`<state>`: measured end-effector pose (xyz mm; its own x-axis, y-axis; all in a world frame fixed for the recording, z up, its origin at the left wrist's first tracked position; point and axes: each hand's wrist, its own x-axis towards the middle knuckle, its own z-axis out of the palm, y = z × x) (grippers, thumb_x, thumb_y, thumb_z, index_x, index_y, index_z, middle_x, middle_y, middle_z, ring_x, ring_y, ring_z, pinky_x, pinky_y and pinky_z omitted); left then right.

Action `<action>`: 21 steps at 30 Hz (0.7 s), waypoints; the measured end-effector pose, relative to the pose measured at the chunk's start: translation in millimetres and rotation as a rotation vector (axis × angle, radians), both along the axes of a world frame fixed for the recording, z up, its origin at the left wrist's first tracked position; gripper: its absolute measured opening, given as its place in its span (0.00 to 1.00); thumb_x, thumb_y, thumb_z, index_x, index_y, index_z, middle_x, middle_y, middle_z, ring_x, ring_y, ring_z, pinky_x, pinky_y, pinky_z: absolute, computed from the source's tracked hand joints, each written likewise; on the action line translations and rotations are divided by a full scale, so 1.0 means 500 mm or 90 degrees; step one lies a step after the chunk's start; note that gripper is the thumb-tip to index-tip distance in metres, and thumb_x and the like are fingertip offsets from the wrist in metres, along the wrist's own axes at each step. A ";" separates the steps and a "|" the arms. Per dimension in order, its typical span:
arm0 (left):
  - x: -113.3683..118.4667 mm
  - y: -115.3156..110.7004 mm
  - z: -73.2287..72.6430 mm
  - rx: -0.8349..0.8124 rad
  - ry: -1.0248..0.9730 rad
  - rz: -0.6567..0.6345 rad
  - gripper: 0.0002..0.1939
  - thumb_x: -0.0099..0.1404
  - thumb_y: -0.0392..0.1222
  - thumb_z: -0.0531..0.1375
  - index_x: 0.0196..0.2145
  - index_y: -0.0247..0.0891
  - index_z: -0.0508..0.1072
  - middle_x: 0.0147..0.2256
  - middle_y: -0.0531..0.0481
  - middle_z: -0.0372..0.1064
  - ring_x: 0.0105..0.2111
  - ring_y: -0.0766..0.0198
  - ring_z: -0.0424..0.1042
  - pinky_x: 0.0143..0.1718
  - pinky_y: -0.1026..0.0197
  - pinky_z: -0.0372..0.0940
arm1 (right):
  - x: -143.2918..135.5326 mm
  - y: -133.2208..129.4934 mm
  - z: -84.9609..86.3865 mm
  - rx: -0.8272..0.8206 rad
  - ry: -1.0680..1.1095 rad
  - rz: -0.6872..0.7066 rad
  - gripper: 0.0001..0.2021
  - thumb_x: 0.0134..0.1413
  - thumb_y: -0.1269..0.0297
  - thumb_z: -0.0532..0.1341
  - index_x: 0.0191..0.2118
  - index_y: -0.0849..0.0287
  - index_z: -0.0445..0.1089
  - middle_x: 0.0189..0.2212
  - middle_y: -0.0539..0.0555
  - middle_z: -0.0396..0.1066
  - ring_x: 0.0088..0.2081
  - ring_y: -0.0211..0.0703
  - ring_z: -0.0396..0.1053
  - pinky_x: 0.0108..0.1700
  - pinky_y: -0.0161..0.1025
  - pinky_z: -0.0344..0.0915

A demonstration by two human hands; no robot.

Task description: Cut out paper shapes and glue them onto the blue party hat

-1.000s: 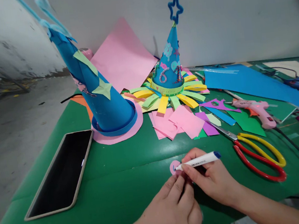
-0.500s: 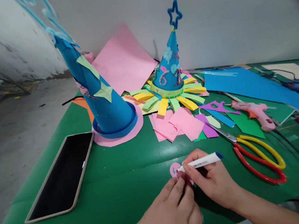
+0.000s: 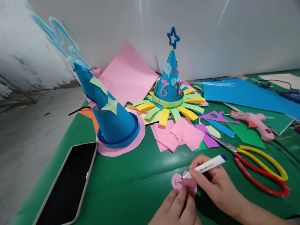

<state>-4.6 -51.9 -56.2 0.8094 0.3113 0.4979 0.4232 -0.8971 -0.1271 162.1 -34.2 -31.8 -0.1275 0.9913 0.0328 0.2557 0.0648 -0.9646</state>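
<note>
A small pink paper heart [image 3: 192, 187] lies on the green tabletop, partly covered by my fingers, with a few blue strokes on its left lobe. My left hand [image 3: 174, 210] holds it down from the near side, fingers together and fingertips on the paper; the thumb is hidden. In my right hand [image 3: 212, 181] is a white marker [image 3: 208, 165], pinched near its tip, its dark blue end pointing up and right. The marker's tip meets the heart beside the blue strokes.
Scissors with red and yellow handles [image 3: 259, 168] lie right of my hands, near a pink glue gun [image 3: 256, 122]. Pink paper pieces [image 3: 187, 133] sit ahead. Two blue cone hats [image 3: 111, 122] [image 3: 170, 85] stand farther back. A phone [image 3: 65, 187] rests at left.
The camera has tilted up, so the scene sits lower in view. A short blue stroke now shows right of the earlier blue mark on the heart, and more of the heart's right side is visible.
</note>
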 end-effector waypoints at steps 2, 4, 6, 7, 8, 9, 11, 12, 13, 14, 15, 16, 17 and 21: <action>-0.001 0.001 -0.009 0.012 -0.005 -0.004 0.05 0.61 0.38 0.52 0.31 0.37 0.67 0.38 0.48 0.71 0.42 0.58 0.68 0.44 0.58 0.59 | 0.008 0.004 0.006 -0.016 0.014 -0.002 0.04 0.55 0.64 0.52 0.31 0.56 0.59 0.22 0.45 0.55 0.24 0.34 0.55 0.26 0.31 0.56; -0.002 0.002 -0.015 0.023 -0.016 0.003 0.04 0.61 0.38 0.53 0.31 0.37 0.67 0.38 0.49 0.71 0.43 0.58 0.67 0.44 0.58 0.59 | 0.017 0.005 0.012 -0.034 0.003 0.029 0.03 0.55 0.64 0.53 0.32 0.56 0.61 0.24 0.46 0.57 0.25 0.35 0.56 0.27 0.31 0.56; -0.003 0.003 -0.018 0.026 -0.021 0.009 0.04 0.61 0.38 0.53 0.30 0.37 0.66 0.38 0.50 0.71 0.42 0.59 0.68 0.45 0.58 0.58 | 0.024 0.004 0.014 -0.039 -0.017 0.062 0.04 0.55 0.64 0.53 0.33 0.56 0.62 0.26 0.47 0.59 0.27 0.36 0.57 0.29 0.32 0.57; -0.002 0.004 -0.017 0.026 -0.023 0.009 0.04 0.61 0.37 0.53 0.30 0.37 0.66 0.38 0.50 0.71 0.42 0.59 0.68 0.45 0.58 0.58 | 0.025 0.002 0.014 -0.034 -0.023 0.071 0.04 0.55 0.64 0.53 0.32 0.56 0.62 0.26 0.47 0.60 0.27 0.36 0.57 0.29 0.32 0.57; -0.002 0.004 -0.015 0.025 -0.020 0.006 0.04 0.61 0.37 0.52 0.30 0.37 0.66 0.38 0.51 0.72 0.41 0.59 0.68 0.45 0.58 0.58 | 0.026 0.001 0.013 -0.024 -0.027 0.074 0.04 0.55 0.64 0.53 0.32 0.56 0.62 0.26 0.47 0.60 0.27 0.36 0.58 0.29 0.32 0.57; -0.002 0.003 -0.013 0.022 -0.014 0.002 0.05 0.61 0.37 0.52 0.30 0.37 0.66 0.38 0.51 0.72 0.41 0.59 0.69 0.45 0.58 0.58 | 0.026 -0.001 0.010 -0.014 -0.026 0.072 0.04 0.55 0.64 0.53 0.32 0.56 0.62 0.25 0.47 0.60 0.27 0.36 0.58 0.28 0.32 0.57; -0.001 0.001 -0.007 0.010 -0.003 -0.001 0.05 0.61 0.36 0.51 0.30 0.37 0.66 0.38 0.50 0.72 0.41 0.58 0.69 0.45 0.57 0.58 | 0.025 -0.003 0.004 0.000 -0.018 0.060 0.04 0.56 0.65 0.52 0.33 0.56 0.62 0.24 0.46 0.60 0.26 0.35 0.57 0.28 0.31 0.56; -0.001 0.000 -0.005 0.002 0.004 -0.001 0.05 0.61 0.36 0.51 0.30 0.36 0.66 0.38 0.49 0.72 0.41 0.57 0.69 0.45 0.57 0.58 | 0.024 -0.004 0.000 0.005 -0.014 0.052 0.04 0.56 0.65 0.52 0.33 0.55 0.62 0.24 0.46 0.59 0.26 0.35 0.57 0.27 0.31 0.56; -0.001 -0.002 -0.003 -0.008 0.009 0.001 0.05 0.61 0.37 0.52 0.30 0.36 0.66 0.38 0.47 0.72 0.41 0.56 0.69 0.45 0.56 0.58 | 0.023 -0.004 -0.003 0.009 -0.012 0.045 0.03 0.56 0.65 0.52 0.33 0.55 0.61 0.24 0.46 0.59 0.25 0.35 0.57 0.26 0.31 0.56; -0.002 -0.004 -0.002 -0.016 0.010 0.004 0.05 0.60 0.37 0.52 0.30 0.35 0.66 0.38 0.46 0.72 0.42 0.55 0.69 0.46 0.55 0.58 | 0.023 -0.004 -0.006 0.013 -0.012 0.037 0.03 0.56 0.65 0.53 0.32 0.55 0.61 0.23 0.46 0.59 0.25 0.34 0.57 0.26 0.31 0.56; -0.002 -0.006 -0.002 -0.023 0.009 0.007 0.05 0.60 0.38 0.53 0.30 0.35 0.67 0.38 0.45 0.72 0.42 0.54 0.69 0.46 0.53 0.57 | 0.022 -0.004 -0.008 0.017 -0.014 0.029 0.03 0.55 0.65 0.53 0.32 0.56 0.61 0.23 0.45 0.58 0.24 0.34 0.57 0.25 0.31 0.56; -0.002 -0.007 -0.002 -0.031 0.010 0.006 0.05 0.60 0.38 0.54 0.30 0.34 0.67 0.39 0.44 0.72 0.43 0.53 0.68 0.47 0.52 0.57 | 0.022 -0.004 -0.010 0.021 -0.020 0.022 0.03 0.55 0.65 0.54 0.31 0.56 0.61 0.23 0.45 0.58 0.24 0.34 0.57 0.25 0.31 0.55; -0.002 -0.009 -0.003 -0.038 0.010 0.005 0.05 0.59 0.39 0.54 0.31 0.34 0.67 0.39 0.44 0.71 0.43 0.52 0.68 0.47 0.52 0.57 | 0.022 -0.004 -0.011 0.025 -0.028 0.017 0.03 0.54 0.65 0.54 0.31 0.56 0.61 0.23 0.45 0.59 0.24 0.33 0.57 0.25 0.31 0.55; -0.001 -0.010 -0.001 -0.048 0.006 0.005 0.06 0.59 0.39 0.55 0.31 0.34 0.67 0.40 0.42 0.71 0.44 0.51 0.68 0.47 0.51 0.57 | 0.022 -0.004 -0.010 0.021 -0.046 0.022 0.03 0.54 0.64 0.55 0.31 0.56 0.62 0.23 0.46 0.60 0.24 0.34 0.59 0.25 0.31 0.56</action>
